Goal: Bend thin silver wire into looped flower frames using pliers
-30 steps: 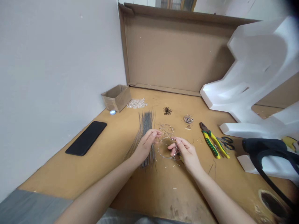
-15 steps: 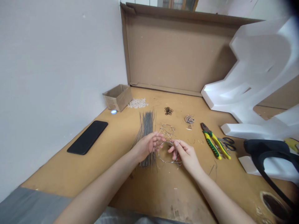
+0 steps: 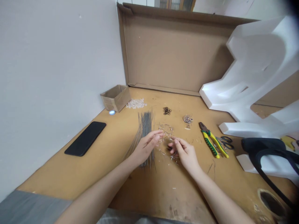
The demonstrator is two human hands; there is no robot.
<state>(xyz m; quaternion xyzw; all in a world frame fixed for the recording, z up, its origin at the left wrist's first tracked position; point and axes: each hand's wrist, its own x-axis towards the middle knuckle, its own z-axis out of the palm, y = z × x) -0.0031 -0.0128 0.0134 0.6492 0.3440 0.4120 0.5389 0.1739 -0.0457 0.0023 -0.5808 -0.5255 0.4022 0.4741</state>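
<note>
A thin wire ring [image 3: 166, 154] with small twisted ends hangs between my hands above the wooden table. My right hand [image 3: 185, 152] pinches its upper right side between thumb and index finger. On the left side of the ring, my left hand [image 3: 148, 145] has its thumb and fingers drawn together at the wire. Under my left hand lies a bundle of straight grey wires [image 3: 146, 123]. Just beyond my fingertips, another wire ring [image 3: 166, 127] rests on the table.
Yellow-green pliers [image 3: 212, 141] and scissors [image 3: 226, 142] lie right. Behind are black rings [image 3: 166, 110], coiled wire [image 3: 188, 119], clear pieces [image 3: 136, 103] and a small box [image 3: 116, 98]. A black phone [image 3: 85, 138] lies left; white foam [image 3: 254, 68] stands right.
My left hand's fingers have straightened and come closer together, with the thumb raised toward them. The wire ring has tilted slightly. The whole view has shifted a little.
</note>
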